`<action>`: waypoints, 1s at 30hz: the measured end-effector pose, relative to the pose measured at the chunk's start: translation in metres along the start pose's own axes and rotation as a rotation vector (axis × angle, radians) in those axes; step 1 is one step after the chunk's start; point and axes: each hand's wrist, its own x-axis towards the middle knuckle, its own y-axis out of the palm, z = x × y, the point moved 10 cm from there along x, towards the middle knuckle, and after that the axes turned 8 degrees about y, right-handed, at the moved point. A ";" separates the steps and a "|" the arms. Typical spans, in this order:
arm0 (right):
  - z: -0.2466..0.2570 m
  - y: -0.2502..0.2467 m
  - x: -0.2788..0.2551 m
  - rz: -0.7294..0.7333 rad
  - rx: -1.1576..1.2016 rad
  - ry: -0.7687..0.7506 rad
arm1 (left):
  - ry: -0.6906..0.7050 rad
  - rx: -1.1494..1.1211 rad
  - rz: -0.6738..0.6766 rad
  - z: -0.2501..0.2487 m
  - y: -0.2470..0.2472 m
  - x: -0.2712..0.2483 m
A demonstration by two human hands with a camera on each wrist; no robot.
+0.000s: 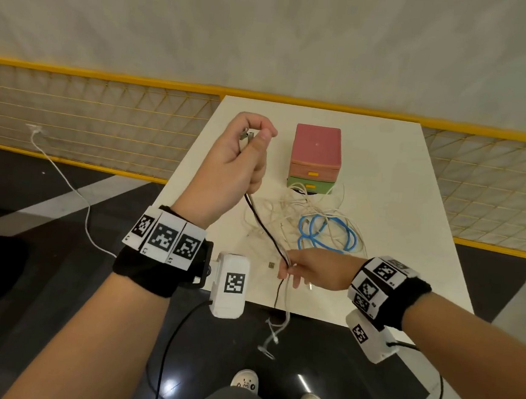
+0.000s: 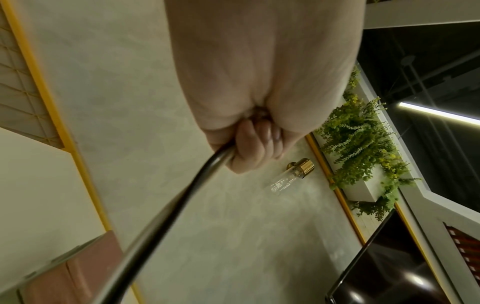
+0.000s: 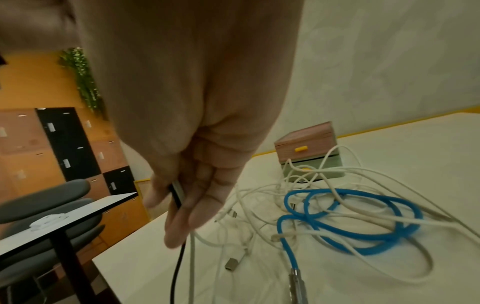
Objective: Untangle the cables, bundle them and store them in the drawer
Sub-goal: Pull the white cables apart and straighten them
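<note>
My left hand [image 1: 255, 135] is raised above the white table [image 1: 398, 184] and grips the plug ends of a black cable [image 1: 265, 228] and a white one. In the left wrist view the left hand [image 2: 249, 146] is a closed fist with the cable [image 2: 168, 216] running out of it. The black cable slants down to my right hand [image 1: 287, 268] near the table's front edge. There the right hand [image 3: 176, 205] pinches the black cable [image 3: 176, 267] and a white cable [image 3: 191, 267] between thumb and fingers. Their ends hang off the edge. A tangle of white cables [image 1: 298, 208] and a blue cable [image 1: 325, 232] lies before the drawer box [image 1: 316, 159].
The drawer box [image 3: 307, 148] has a pink top drawer and a green one below, both with yellow handles, both closed. A USB plug [image 3: 232, 263] lies loose on the table. A yellow mesh fence [image 1: 104, 114] runs behind. Another table and a chair [image 3: 52, 193] stand to the left.
</note>
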 end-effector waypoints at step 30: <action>-0.020 -0.016 0.013 0.016 -0.018 -0.006 | -0.389 0.918 0.783 0.126 0.030 -0.052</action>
